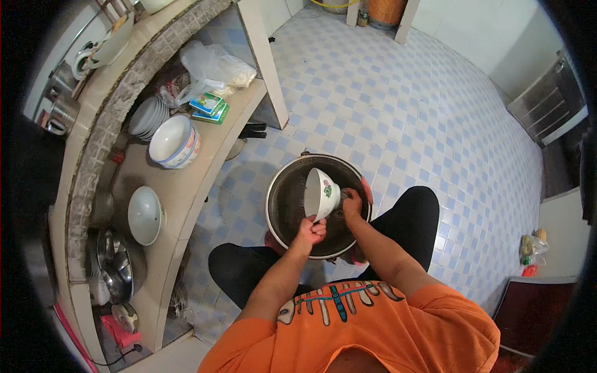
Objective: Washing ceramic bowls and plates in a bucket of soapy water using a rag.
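My left hand (313, 230) grips the rim of a white bowl (323, 195) decorated with a green and pink flower. The bowl is tilted on its side, its mouth facing left. At its foot, my right hand (352, 203) is curled around a small grey thing (345, 194), blurred and partly hidden by the fingers. Both hands are over a large round metal pot (274, 231) on the floor between my knees. Dark liquid (291, 186) appears to fill part of the pot. A red-pink piece (367, 189) is on the right side of its rim.
Left, a tiled shelf (186, 196) holds stacked bowls (175, 142), plates (149, 116), a single bowl (146, 215), a metal basin (131, 279), small boxes (210, 107) and a plastic bag (210, 65). Black pan handles (254, 130) protrude below. Checkered floor tiles (373, 102) extend ahead.
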Demonstrator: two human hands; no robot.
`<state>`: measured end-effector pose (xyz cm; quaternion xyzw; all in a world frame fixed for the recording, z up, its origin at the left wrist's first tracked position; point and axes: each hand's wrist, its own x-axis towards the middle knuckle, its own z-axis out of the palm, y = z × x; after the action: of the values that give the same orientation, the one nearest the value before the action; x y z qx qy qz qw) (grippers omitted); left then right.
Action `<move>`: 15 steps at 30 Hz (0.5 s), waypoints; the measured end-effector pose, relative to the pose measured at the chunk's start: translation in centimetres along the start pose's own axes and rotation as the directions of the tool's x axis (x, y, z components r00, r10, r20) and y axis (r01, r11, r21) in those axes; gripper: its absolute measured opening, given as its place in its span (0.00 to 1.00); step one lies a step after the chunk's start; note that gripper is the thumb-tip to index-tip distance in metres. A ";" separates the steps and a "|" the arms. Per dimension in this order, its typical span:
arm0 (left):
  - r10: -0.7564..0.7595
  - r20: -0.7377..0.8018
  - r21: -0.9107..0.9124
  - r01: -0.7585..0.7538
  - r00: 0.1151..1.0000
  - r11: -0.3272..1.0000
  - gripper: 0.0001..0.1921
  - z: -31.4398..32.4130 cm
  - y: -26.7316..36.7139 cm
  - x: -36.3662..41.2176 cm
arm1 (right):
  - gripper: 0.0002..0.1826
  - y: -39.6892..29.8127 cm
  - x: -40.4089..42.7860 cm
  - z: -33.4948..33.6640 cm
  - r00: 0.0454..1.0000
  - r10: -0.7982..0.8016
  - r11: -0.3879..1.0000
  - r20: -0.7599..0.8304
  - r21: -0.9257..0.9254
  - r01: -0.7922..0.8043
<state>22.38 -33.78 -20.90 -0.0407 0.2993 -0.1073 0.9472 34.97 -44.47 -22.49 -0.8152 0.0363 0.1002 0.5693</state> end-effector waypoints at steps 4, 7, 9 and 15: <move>-0.151 0.502 0.033 0.156 0.852 0.987 0.22 1.9 -2.4 -0.5 | 0.17 1.7 0.8 -0.9 0.999 0.049 0.999 -0.001 0.006 -0.049; -0.136 0.603 0.050 0.133 0.786 0.990 0.25 3.5 -3.7 -3.0 | 0.16 1.1 -0.7 -0.6 0.994 -0.026 0.998 0.106 0.061 0.019; -0.139 0.565 0.103 0.098 0.813 0.990 0.22 4.6 -3.8 -4.5 | 0.16 1.2 -0.8 -0.2 0.994 0.004 0.997 0.109 -0.074 0.004; 0.393 -0.050 0.812 -0.192 0.918 0.552 0.11 13.4 -0.3 -8.7 | 0.19 4.3 2.0 -0.6 0.996 -0.001 0.918 0.085 0.394 -0.033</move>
<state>23.08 -31.97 -5.08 0.4463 0.3284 -0.0722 0.8293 36.25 -46.45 -26.60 -0.6781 0.0387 0.1297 0.7224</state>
